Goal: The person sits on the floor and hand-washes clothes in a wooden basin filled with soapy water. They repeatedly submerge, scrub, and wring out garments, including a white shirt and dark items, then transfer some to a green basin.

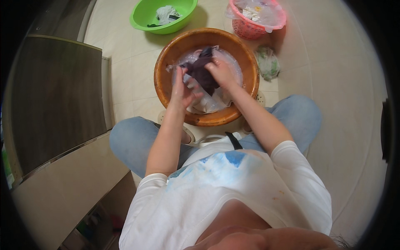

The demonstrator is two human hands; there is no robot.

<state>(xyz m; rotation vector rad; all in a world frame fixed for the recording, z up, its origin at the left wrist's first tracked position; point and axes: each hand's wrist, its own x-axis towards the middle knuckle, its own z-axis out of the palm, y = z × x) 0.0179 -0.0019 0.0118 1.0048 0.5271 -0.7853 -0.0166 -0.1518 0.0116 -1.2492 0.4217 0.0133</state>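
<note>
A round brown basin (161, 78) stands on the floor between my knees, with water and pale wet fabric (207, 104) in it. Over the water is a dark purple cloth (203, 73), which looks wet. My right hand (220, 70) grips its right side, fingers bent around the fabric. My left hand (184, 89) is at the basin's left side, palm turned inward and fingers spread, beside the cloth's left edge; its fingertips are partly blurred, and whether they touch the cloth is unclear.
Beyond the basin stand a green plastic basin (137, 23) with white and dark cloths and a pink bin (250, 29) lined with a plastic bag. A white-and-green plastic bundle (267, 64) lies right of the brown basin. A dark cabinet (59, 100) stands at the left.
</note>
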